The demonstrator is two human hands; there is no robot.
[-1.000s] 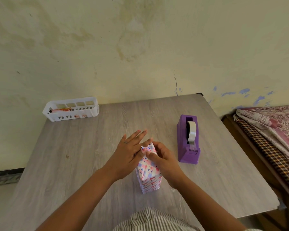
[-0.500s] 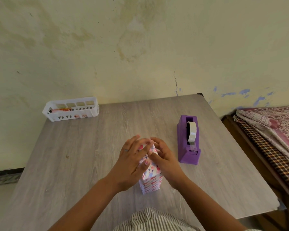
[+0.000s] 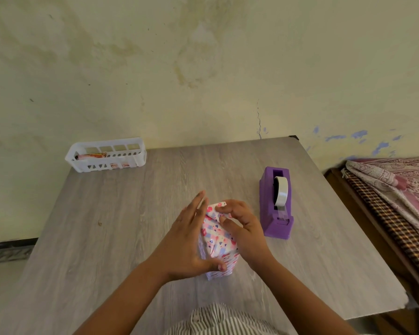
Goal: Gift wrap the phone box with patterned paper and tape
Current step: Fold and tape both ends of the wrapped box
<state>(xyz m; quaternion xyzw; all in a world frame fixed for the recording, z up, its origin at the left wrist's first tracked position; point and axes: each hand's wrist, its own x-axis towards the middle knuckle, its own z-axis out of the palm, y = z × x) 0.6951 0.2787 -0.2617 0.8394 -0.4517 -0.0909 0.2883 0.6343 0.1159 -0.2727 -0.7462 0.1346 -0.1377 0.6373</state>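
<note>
Stained yellow wall stands behind a grey wood-grain worktop (image 3: 106, 238), and near its middle the box (image 3: 218, 247) stands on end, covered in patterned paper.

At the box's top end, the right hand (image 3: 242, 228) pinches the folded paper flap between thumb and fingers, holding the crease down. The left hand (image 3: 186, 240) lies against the box's left side with fingers straight and thumb across the lower front, steadying it rather than gripping.

Just to the right of the box sits the purple tape dispenser (image 3: 276, 204), its tape roll showing and a loose end at the cutter. Well away from the box, at the far left corner by the wall, is a white basket (image 3: 106, 154). A bed with patterned cloth (image 3: 397, 189) lies further right, beyond the dispenser.

The main risk, as I judge it, is the flap springing open: no tape seems to hold it yet, so if the right hand lets go to reach the dispenser, the fold may unfurl. Standing on its narrow end, the box could also tip if the left hand eases off while the other presses. Pulling tape one-handed might drag the dispenser along instead of tearing a strip.
</note>
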